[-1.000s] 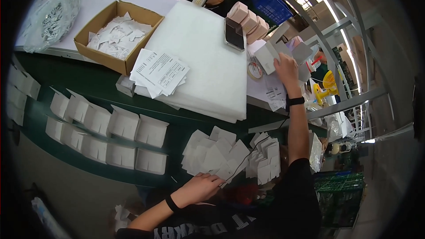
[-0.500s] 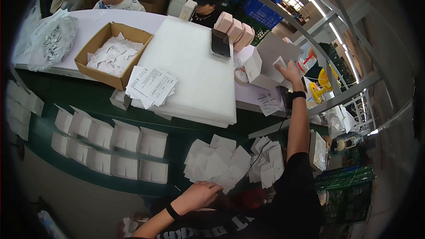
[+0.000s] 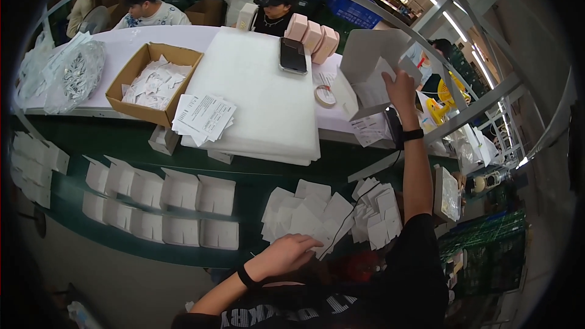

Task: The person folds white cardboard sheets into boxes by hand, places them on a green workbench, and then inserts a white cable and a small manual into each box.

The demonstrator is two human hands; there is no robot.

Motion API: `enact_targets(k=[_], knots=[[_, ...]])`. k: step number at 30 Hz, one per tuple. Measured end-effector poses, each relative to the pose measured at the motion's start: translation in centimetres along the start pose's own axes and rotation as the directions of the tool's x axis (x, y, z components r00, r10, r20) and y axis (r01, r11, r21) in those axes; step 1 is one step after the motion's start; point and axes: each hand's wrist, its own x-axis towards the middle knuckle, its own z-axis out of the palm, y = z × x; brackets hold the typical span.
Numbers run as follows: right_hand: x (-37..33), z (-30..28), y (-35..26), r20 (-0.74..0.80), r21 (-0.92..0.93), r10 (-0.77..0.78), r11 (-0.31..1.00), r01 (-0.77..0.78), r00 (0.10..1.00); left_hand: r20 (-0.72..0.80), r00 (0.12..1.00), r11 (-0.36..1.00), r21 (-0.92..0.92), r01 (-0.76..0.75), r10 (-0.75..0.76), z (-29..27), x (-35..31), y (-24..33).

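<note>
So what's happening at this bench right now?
A person at a packing bench has the left hand resting on a loose pile of flat white cards. The right hand reaches up and grips an open white box at the far side. Rows of small open white boxes sit on the green surface. A phone lies on the white foam sheet.

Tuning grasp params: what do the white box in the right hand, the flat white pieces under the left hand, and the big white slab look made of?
White box: thin matte paperboard, judging by crisp folds and a standing flap. Flat white pieces under the left hand: likely die-cut card, thin and stiff, fanned in a stack. White slab: probably foam sheets, soft matte, layered edge. Right hand grips the box.
</note>
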Motion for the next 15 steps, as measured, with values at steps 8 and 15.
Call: enact_targets(k=[8,15], knots=[[-18.2,-14.1,-7.7,-0.007,0.096,0.144,0.985,-0.143,0.990,-0.145,0.978,0.610,-0.792,-0.024,-0.149,1.3,3.1,-1.3],[-37.1,-14.6,-10.1,0.170,-0.080,0.373,0.928,-0.365,0.912,-0.025,0.935,0.549,-0.815,0.187,-0.355,4.4,0.2,-5.5]])
